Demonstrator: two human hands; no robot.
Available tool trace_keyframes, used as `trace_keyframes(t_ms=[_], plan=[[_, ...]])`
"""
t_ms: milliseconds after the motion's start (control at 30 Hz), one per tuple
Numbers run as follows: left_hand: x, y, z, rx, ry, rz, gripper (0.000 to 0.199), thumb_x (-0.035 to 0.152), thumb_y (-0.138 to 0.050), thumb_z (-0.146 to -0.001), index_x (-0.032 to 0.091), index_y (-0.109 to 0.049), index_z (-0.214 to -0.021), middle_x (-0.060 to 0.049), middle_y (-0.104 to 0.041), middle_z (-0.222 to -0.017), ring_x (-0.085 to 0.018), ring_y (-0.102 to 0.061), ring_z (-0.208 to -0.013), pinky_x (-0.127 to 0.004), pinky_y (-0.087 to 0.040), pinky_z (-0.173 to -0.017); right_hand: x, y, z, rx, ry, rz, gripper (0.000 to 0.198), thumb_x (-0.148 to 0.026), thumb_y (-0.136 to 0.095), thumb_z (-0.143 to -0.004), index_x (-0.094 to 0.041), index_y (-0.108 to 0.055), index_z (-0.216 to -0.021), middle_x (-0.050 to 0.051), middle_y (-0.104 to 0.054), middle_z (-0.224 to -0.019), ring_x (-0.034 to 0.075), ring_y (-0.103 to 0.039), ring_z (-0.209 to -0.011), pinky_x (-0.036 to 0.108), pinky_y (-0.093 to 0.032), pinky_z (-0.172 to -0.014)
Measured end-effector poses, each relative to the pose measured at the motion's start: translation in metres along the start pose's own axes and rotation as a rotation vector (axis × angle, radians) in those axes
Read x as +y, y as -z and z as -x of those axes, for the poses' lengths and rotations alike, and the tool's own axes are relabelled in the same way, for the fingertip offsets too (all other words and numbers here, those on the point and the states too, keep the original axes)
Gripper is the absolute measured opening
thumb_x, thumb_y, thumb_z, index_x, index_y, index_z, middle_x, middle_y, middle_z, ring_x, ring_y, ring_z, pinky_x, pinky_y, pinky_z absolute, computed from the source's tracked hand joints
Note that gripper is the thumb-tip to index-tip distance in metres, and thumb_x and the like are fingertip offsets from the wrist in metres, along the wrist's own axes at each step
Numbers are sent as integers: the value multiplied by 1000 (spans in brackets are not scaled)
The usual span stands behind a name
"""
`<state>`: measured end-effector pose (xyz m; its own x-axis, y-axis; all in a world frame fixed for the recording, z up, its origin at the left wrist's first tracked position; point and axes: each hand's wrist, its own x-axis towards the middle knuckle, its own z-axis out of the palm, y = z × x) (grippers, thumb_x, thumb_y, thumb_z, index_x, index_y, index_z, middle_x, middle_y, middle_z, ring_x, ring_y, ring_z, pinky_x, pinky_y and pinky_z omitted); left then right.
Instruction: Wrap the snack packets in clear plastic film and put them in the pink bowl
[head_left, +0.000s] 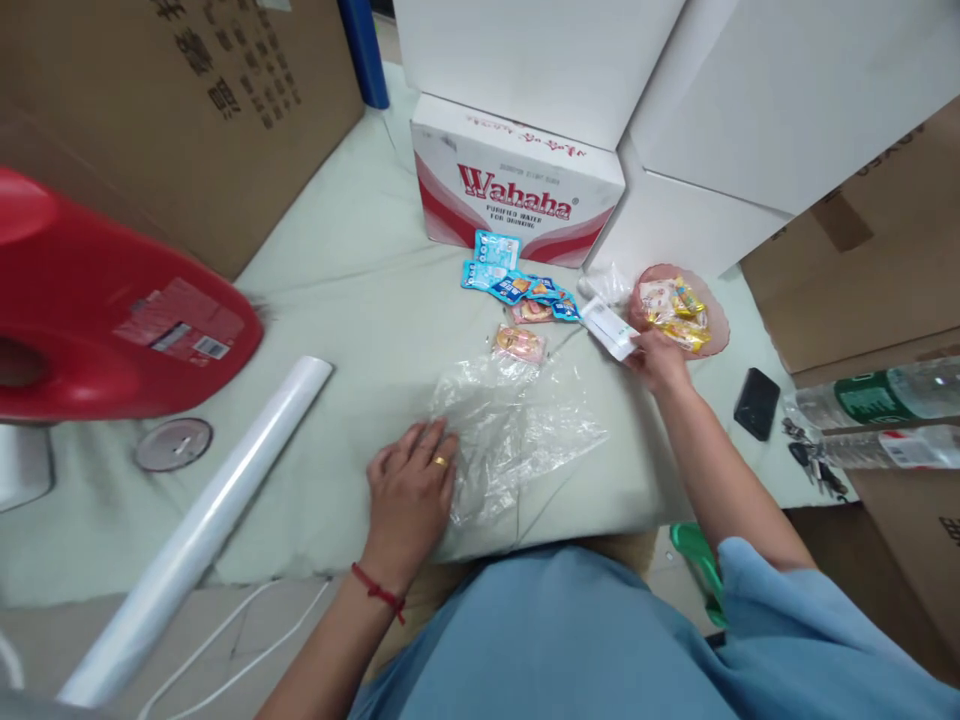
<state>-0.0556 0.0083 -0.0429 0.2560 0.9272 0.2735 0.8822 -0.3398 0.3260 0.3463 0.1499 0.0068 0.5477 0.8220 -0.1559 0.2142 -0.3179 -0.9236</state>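
Note:
My left hand point(409, 490) lies flat with its fingers out at the left edge of a clear plastic bag point(517, 440) spread on the cloth. Between the fingers of my right hand point(661, 362) is a small white packet point(609, 328), held just left of a pink bowl point(718, 318). Yellow wrapped snacks point(682, 310) fill the bowl. Beyond the bag lie a pink snack packet point(519, 343) and several blue snack packets point(517, 288), overlapping in a loose row. Crumpled clear plastic point(606, 284) sits behind the white packet.
A white Wahaha carton point(517, 190) stands behind the packets. To the left are a red jug point(112, 310), a long white roll point(202, 530) and a round lid point(174, 444). A black case point(757, 404), keys point(817, 465) and plastic bottles point(877, 397) lie at right.

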Motion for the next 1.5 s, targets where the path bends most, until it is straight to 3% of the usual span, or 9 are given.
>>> trace_keyframes(t_ms=[133,267,400,633,800,967,1200,1367,1500], plan=[[3,5,0,-13,58,6,37,30,-50,-106,21,-71,-135,-17,-66,-152,-37,-58,-143,-58,-38,-111,4,61,36,84,53,-220,34,-34,-79,-62,-24,-47,-70,-3,-60,-68,14,-55,-60,25,-50,-51],[9,9,6,-34,126,24,46,36,-45,-108,19,-63,-147,-19,-64,-154,-36,-62,-137,-56,-41,-105,-4,80,74,-66,100,-293,32,-31,-82,-65,-23,-51,-69,-2,-58,-67,13,-53,-58,25,-43,-49],[9,10,8,-30,184,16,47,37,-45,-108,18,-63,-147,-19,-64,-154,-39,-59,-140,-62,-37,-111,-24,49,101,-380,94,-186,37,-39,-83,-68,-23,-49,-67,1,-63,-70,16,-54,-60,28,-43,-55],[-14,5,-2,-141,158,28,49,37,-43,-106,26,-61,-151,-16,-55,-163,-37,-47,-155,-71,-22,-125,-38,-48,96,-841,144,-19,47,-61,-79,-73,-23,-52,-74,1,-65,-72,15,-54,-62,26,-43,-59],[-16,5,-7,-151,150,14,52,37,-41,-107,24,-58,-154,-16,-52,-165,-37,-46,-155,-73,-20,-126,-16,-62,85,-523,413,385,30,-51,-62,-91,-22,-64,-95,4,-72,-88,18,-62,-77,30,-47,-74],[-13,2,-6,-114,147,26,51,35,-41,-108,24,-56,-155,-17,-50,-167,-38,-46,-155,-74,-19,-126,24,-7,100,-209,247,546,41,-54,-57,-94,-21,-64,-117,6,-75,-87,23,-66,-78,35,-47,-74],[-8,26,14,258,-136,231,51,20,-63,-94,32,-59,-143,-11,-53,-164,-35,-43,-157,-62,-39,-125,47,11,130,-535,92,138,62,-49,-79,-78,-21,-60,-129,5,-79,-100,18,-66,-77,32,-51,-76],[12,25,34,-30,-386,272,43,24,-67,-93,31,-64,-135,-12,-65,-151,-32,-51,-152,-62,-37,-128,31,1,129,-567,91,24,46,-48,-77,-80,-22,-64,-116,1,-71,-89,20,-70,-88,34,-55,-84],[8,10,39,-22,-374,251,22,15,-62,-97,28,-73,-111,-11,-73,-141,-27,-57,-147,-55,-47,-122,16,4,128,-578,-17,-33,50,-51,-79,-78,-25,-61,-118,0,-66,-92,21,-72,-78,33,-58,-66]])
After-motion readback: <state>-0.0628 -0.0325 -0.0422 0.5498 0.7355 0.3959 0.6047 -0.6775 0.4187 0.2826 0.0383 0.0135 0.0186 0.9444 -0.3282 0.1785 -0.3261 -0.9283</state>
